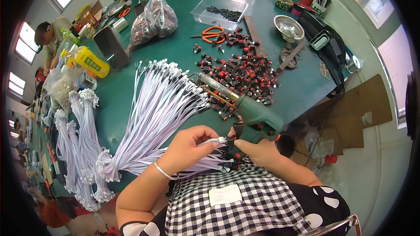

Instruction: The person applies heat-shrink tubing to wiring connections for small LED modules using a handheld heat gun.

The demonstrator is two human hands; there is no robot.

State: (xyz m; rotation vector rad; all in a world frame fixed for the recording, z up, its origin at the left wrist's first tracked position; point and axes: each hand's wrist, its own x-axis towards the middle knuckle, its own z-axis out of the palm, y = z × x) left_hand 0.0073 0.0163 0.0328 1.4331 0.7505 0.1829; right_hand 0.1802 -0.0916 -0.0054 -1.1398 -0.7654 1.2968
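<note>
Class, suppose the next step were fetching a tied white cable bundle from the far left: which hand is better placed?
Probably the left hand: it is nearer the tied bundles, though it pinches white cable ends. The right hand is farther away, beside the green tool.

Pile of small red-and-black plastic connectors point(251, 72) on green tabletop point(306, 91). Near side of pile: left hand point(190, 146) pinches a thin white cable point(214, 140) near its end; right hand point(261, 153) at that end, against a dark-green pistol-shaped tool point(259, 114), metal nose over pile. Left of pile: fanned white cable bundle point(159, 98). Beyond pile: clear plastic tray point(199, 15) with black bits. Right of pile: silver metal bowl point(284, 22).
</note>
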